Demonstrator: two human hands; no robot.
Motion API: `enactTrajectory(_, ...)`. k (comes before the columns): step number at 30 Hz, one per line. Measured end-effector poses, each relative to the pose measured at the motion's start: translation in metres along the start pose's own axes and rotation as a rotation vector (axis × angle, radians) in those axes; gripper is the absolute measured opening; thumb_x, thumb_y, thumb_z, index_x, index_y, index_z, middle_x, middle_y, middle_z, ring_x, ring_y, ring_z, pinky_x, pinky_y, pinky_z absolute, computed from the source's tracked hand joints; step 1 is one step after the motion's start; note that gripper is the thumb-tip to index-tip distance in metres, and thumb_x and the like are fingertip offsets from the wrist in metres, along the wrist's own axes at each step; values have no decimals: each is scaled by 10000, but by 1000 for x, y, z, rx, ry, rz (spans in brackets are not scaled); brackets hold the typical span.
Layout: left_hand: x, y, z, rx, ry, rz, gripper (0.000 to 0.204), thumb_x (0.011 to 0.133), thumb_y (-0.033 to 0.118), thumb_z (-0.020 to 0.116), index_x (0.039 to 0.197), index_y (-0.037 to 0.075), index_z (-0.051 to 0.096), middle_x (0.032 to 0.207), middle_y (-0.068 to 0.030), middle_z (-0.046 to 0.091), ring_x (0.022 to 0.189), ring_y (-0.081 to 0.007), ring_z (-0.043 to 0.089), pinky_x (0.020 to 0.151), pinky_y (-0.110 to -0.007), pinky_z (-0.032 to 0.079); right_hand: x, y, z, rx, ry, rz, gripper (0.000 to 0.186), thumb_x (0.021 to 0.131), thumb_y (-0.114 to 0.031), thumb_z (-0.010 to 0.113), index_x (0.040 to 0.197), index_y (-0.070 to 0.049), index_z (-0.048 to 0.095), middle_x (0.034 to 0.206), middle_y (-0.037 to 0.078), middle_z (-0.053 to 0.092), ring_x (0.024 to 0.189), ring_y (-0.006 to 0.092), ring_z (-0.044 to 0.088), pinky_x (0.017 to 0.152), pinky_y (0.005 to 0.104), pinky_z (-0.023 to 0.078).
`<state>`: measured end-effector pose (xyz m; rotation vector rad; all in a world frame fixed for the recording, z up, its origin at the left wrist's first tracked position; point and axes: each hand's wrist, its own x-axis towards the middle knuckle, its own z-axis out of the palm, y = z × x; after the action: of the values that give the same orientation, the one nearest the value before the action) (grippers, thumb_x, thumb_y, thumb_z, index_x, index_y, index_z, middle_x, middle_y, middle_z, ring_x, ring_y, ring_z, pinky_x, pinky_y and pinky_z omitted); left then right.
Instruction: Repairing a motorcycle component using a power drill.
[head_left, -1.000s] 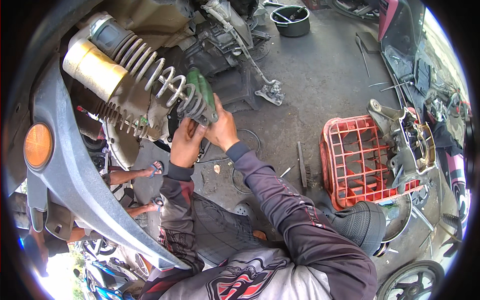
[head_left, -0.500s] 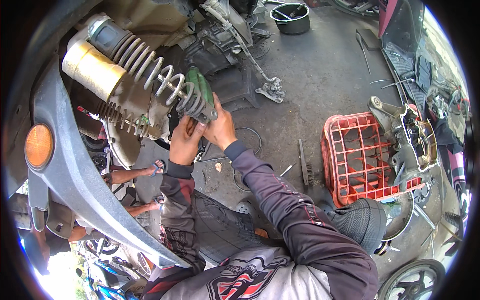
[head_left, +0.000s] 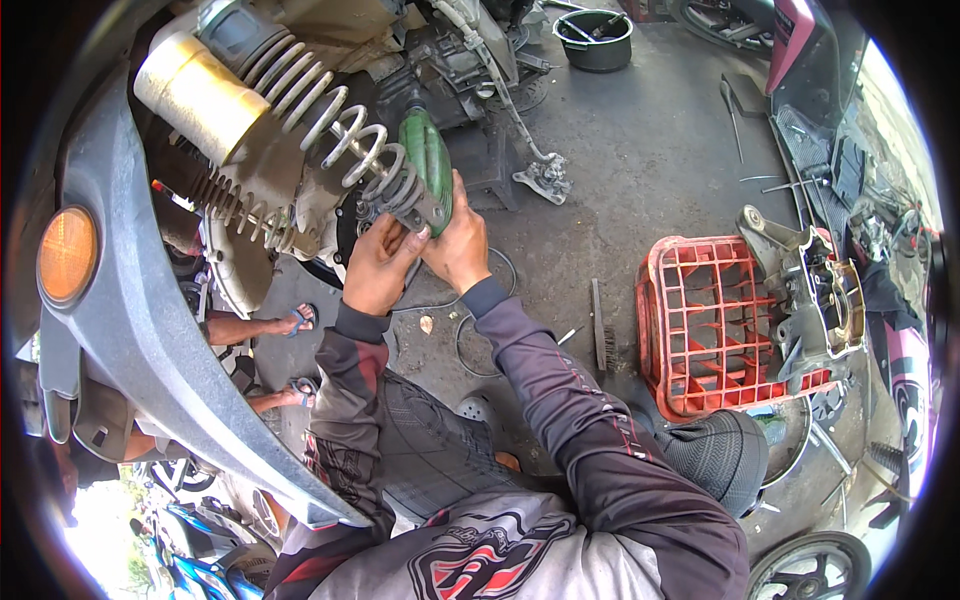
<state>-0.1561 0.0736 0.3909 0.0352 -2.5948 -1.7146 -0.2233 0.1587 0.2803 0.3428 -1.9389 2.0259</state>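
A shock absorber with a pale coil spring slants down from the upper left, its forked lower end just over my hands. My left hand is closed, thumb and fingers pinched at that lower end. Beside it, my right hand is closed round the near end of a green, ridged, bottle-shaped thing. This has a dark narrow neck at its far end and lies along the spring's right side. The shock absorber hides part of it, and some fingers of both hands are out of sight.
A grey motorcycle panel with an orange reflector curves along the left. A red plastic crate carries a metal engine casing. A wire brush lies on the floor, and a black bucket stands beyond. Another person's feet show at left.
The view has shifted slightly. More of the green bottle-shaped thing, with its neck, shows beside the spring. Both hands stay at the shock absorber's lower end.
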Motion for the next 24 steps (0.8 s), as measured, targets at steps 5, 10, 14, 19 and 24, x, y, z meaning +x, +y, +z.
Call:
enactTrajectory(5,7,2,9,44,139,31,268,960,156,708,1076,-67,613,975,-74,701,836,-126,649,783,-317,537,-7,1,-5,-44,-29,34,984,760,-218,813,1526,82,275,1024,324,689,926,480,695,807,502,565)
enactTrajectory(10,14,15,14,325,72,-105,382,953,233,744,1144,-72,617,1053,-139,731,953,-125,662,833,-288,523,-17,4,-17,-82,-2,51,839,802,-207,784,1478,82,379,1015,302,709,970,445,709,812,447,579)
enactTrajectory(14,18,1,15,177,41,-106,396,958,249,739,1152,-78,627,1059,-141,737,959,-127,674,833,-286,532,-23,8,-17,-82,-16,40,857,781,-212,797,1470,82,381,994,307,706,939,459,703,795,469,572)
enactTrajectory(19,8,25,21,310,147,-96,434,960,226,729,1232,-90,609,1111,-149,734,998,-137,682,883,-285,536,-14,6,-17,-120,-4,-33,875,766,-211,798,1465,105,379,982,310,706,911,467,703,783,481,569)
enactTrajectory(24,15,-1,16,57,157,58,449,957,199,726,1269,-96,595,1140,-160,728,1018,-152,688,899,-288,542,-9,1,-15,-88,9,-55,891,758,-205,803,1479,88,370,991,305,710,922,469,704,791,482,570)
